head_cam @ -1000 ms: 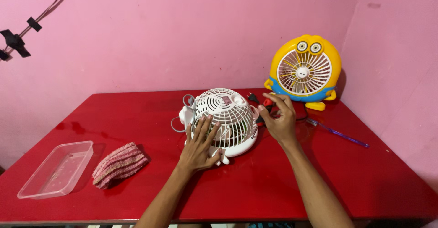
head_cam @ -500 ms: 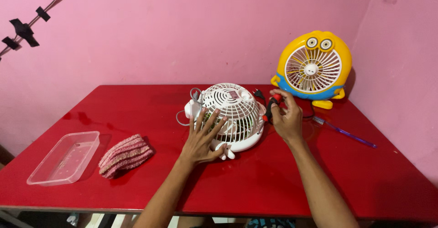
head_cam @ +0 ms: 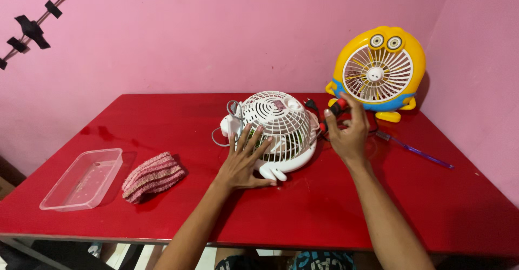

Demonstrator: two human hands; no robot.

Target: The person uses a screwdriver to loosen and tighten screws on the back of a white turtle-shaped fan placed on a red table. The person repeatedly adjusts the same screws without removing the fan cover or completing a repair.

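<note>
Your left hand lies flat with fingers spread on the white fan, which lies face down in the middle of the red table. Your right hand, just right of the fan, grips a small red and black tool. A yellow fan stands at the upper right, and a clear tub sits at the lower left

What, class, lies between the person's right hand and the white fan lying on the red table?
Nothing visible. The right hand, holding a red and black tool, is beside the white fan; the left hand already rests on its grille.
</note>
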